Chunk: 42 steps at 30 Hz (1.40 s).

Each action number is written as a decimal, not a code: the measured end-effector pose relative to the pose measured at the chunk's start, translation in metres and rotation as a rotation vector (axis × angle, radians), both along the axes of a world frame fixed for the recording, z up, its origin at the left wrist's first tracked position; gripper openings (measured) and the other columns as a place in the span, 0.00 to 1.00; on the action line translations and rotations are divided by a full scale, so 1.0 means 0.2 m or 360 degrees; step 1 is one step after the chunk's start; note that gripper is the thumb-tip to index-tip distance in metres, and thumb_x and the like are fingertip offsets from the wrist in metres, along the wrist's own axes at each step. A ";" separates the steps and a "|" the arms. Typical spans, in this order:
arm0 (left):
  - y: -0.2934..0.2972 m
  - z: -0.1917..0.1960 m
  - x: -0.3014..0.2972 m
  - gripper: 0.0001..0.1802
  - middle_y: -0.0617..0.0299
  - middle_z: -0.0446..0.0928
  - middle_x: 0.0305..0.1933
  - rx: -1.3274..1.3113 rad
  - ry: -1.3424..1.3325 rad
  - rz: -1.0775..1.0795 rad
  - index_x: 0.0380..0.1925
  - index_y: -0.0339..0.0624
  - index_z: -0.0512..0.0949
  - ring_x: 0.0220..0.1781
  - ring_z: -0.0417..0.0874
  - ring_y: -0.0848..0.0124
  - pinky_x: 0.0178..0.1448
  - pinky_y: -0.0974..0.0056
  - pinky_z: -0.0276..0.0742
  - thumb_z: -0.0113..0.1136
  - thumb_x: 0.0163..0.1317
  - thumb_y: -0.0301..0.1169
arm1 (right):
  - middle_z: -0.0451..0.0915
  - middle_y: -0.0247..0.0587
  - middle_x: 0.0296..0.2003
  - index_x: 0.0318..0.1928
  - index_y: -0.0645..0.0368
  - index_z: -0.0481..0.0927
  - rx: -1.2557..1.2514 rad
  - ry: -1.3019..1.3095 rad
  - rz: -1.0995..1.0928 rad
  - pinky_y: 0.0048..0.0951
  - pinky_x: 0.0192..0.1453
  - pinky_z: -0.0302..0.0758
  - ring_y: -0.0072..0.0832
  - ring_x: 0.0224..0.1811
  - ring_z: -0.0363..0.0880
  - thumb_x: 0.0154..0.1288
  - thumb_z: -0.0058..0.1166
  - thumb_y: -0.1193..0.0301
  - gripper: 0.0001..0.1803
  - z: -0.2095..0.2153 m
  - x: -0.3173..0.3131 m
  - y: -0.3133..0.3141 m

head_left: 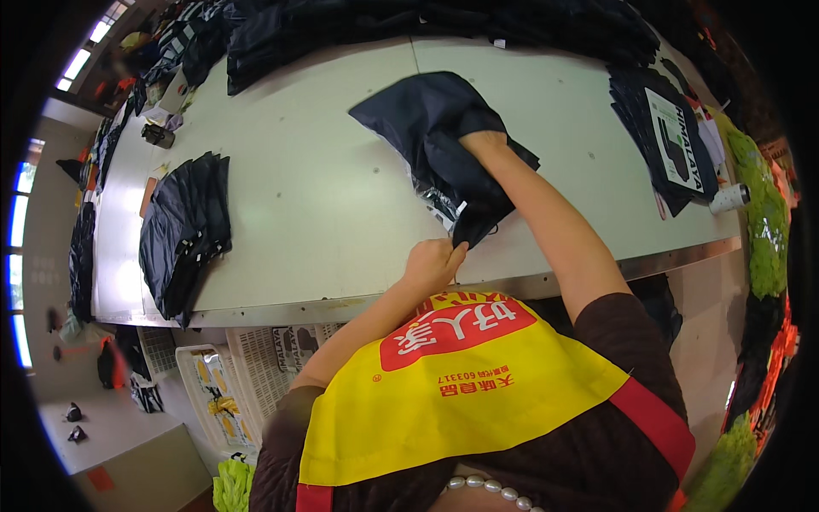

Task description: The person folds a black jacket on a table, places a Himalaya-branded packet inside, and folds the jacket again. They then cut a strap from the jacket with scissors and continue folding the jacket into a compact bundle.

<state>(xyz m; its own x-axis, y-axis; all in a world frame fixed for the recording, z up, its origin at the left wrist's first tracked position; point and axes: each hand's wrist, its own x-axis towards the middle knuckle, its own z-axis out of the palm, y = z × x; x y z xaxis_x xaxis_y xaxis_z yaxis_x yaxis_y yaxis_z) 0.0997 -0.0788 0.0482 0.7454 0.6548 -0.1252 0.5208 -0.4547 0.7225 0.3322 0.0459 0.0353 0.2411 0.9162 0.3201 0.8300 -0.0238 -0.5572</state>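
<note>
Dark cloth (pixel 429 109) held mid-frame

Left hand (pixel 432 264) pinches its lower corner, seemingly to steady it; right hand (pixel 484 143) lies mostly hidden in its folds, grip impossible to tell; a dark pile (pixel 186 226) sits frame-left, perhaps for reach

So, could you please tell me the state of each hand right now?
Left hand: closed, pinching the near end of the dark fabric piece.
Right hand: mostly hidden by that fabric, so open or closed cannot be told.

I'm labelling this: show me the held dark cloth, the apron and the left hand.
Dark cloth (pixel 439 136), head view: its middle.
Apron (pixel 467 414), head view: its middle.
Left hand (pixel 428 265), head view: its back.
</note>
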 end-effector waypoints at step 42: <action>0.67 0.14 0.13 0.10 0.51 0.78 0.31 0.0639 -0.0024 -0.0024 0.33 0.39 0.72 0.36 0.79 0.50 0.39 0.53 0.74 0.60 0.55 0.32 | 0.77 0.60 0.35 0.35 0.65 0.76 -0.0224 0.0356 0.0316 0.49 0.46 0.70 0.55 0.41 0.75 0.63 0.41 0.65 0.15 -0.02 -0.24 -0.38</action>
<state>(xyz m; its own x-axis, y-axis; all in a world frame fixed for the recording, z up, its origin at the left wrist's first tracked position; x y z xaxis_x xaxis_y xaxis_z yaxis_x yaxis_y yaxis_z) 0.1248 0.0546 0.0757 0.7549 0.6386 0.1493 0.5028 -0.7098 0.4934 0.2844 -0.0309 0.0321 0.1036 0.9838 0.1462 0.6835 0.0364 -0.7291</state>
